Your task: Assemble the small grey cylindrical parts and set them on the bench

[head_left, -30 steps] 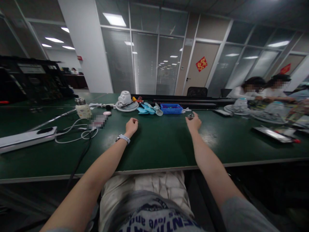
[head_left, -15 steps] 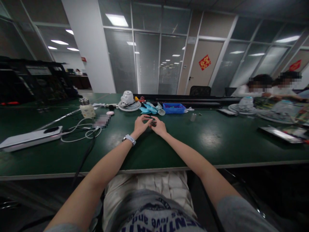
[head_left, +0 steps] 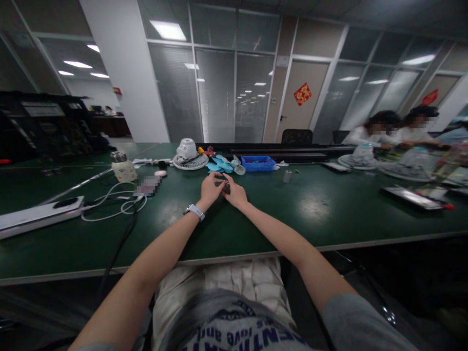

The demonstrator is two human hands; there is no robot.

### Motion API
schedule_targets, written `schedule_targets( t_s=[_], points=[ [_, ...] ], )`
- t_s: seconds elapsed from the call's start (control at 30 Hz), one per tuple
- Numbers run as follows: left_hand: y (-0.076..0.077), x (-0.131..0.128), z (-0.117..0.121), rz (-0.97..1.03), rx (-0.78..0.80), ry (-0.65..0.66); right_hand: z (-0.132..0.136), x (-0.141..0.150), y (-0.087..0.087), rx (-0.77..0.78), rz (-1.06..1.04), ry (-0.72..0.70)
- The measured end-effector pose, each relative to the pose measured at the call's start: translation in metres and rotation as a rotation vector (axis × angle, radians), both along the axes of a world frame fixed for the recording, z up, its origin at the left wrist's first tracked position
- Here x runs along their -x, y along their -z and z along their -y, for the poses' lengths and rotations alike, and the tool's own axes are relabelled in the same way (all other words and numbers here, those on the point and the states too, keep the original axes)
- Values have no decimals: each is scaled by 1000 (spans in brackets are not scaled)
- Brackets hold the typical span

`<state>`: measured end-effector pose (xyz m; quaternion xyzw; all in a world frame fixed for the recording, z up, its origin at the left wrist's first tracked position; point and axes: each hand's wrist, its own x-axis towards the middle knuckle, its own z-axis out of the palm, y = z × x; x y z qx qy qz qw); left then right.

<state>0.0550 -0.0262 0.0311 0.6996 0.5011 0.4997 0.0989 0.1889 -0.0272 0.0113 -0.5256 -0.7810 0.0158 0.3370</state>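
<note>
Over the middle of the green table, my left hand (head_left: 211,191) and my right hand (head_left: 237,196) meet with their fingertips close together. A small dark part (head_left: 227,188) is gripped in my right fingers; its kind is too small to tell. My left fingers are curled in a pinch against or beside it, and what they hold is hidden. To the right stands a small metal cylinder (head_left: 287,176), with a tiny greenish piece (head_left: 297,171) just behind it. Beyond my hands lie light-blue fan blades (head_left: 220,164) and a blue tray (head_left: 258,164) of small parts.
A white fan base with its grille (head_left: 190,161) sits behind on the left. Nearer left are a bottle (head_left: 123,167), a blurred-out device with white cables (head_left: 127,207) and a long white box (head_left: 40,214). Two people work at far right beside more fan parts (head_left: 361,158).
My right hand has come from the right to my left hand, carrying the dark part. The metal cylinder now stands uncovered on the table. In the last half second the hands barely moved.
</note>
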Motion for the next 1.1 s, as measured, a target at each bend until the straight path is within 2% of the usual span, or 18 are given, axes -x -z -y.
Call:
schedule_targets(
  t_s=[0.17, 0.27, 0.43, 0.57, 0.73, 0.87, 1.0, 1.1],
  points=[
    [3, -6, -4, 50, -20, -81, 0, 0, 1, 5, -2, 0],
    [-1, -7, -4, 58, -64, -127, 0, 0, 2, -3, -7, -13],
    [-7, 8, -7, 136, -53, -156, 0, 0, 2, 3, -28, -14],
    [6, 25, -13, 145, 44, -138, 0, -1, 3, -8, -43, -32],
    [24, 32, -17, 48, 264, -61, -2, -2, 3, 12, -135, -16],
    [26, 30, -15, 36, 290, -16, -11, -34, -9, -11, -254, 221],
    [26, 31, -17, 50, 302, -6, -18, -106, -21, -105, -187, 553],
    [27, 32, -19, 29, 299, 10, -16, -161, -23, -15, -154, 786]
  ],
)
